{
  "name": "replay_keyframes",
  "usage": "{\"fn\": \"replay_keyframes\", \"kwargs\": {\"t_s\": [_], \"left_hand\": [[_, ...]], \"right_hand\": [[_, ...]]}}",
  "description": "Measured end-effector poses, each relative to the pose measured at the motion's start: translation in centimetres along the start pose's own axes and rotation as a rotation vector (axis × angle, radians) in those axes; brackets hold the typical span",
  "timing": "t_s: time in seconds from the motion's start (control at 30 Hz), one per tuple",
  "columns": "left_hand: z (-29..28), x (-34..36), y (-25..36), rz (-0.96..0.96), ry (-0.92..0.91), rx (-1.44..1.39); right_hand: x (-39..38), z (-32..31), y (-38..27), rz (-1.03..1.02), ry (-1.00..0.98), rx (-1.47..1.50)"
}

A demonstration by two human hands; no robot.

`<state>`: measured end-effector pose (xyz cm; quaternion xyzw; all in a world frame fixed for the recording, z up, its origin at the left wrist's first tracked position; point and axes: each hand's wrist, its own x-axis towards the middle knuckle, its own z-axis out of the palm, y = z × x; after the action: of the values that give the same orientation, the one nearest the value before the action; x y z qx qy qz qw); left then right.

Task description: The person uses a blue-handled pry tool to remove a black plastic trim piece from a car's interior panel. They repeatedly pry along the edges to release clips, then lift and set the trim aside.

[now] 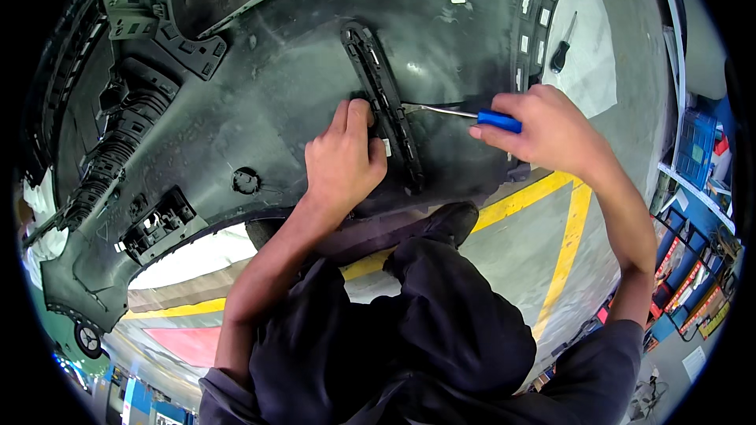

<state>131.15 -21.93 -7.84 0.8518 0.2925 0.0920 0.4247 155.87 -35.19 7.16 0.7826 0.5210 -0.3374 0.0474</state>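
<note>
- At twelve o'clock I see the strip (386, 102): black plastic, ridged, faintly glossy.
- Around it, the panel (276, 71): dark, smooth-looking plastic with a dull sheen.
- At two o'clock, the tool's handle (496, 120): blue plastic; its shaft (449, 112): bright metal.
- At six, the trousers (465, 315): matt dark cloth.

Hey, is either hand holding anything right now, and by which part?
The right hand holds a tool by its blue handle. The left hand is at the black strip; whether it grips that can't be told.
</note>
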Motion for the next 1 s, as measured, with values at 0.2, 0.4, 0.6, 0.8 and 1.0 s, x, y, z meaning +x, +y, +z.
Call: {"fn": "replay_keyframes", "kwargs": {"t_s": [0.2, 0.4, 0.6, 0.8, 1.0], "left_hand": [[-0.2, 0.0, 0.0, 0.002, 0.004, 0.068], [0.0, 0.0, -0.7, 0.054, 0.047, 0.08], [-0.5, 0.2, -0.6, 0.134, 0.098, 0.23], [-0.4, 0.5, -1.0, 0.179, 0.088, 0.346], [0.1, 0.4, -1.5, 0.126, 0.101, 0.124]], "right_hand": [[-1.8, -1.2, -3.8, 0.121, -0.024, -0.128], [-6.3, 1.2, -4.4, 0.192, -0.029, -0.069], [-10.9, 6.8, -5.5, 0.217, 0.038, -0.151], [-11.0, 9.1, -7.2, 0.255, 0.096, -0.24], [-9.9, 8.3, -3.9, 0.153, 0.079, -0.103]]}}
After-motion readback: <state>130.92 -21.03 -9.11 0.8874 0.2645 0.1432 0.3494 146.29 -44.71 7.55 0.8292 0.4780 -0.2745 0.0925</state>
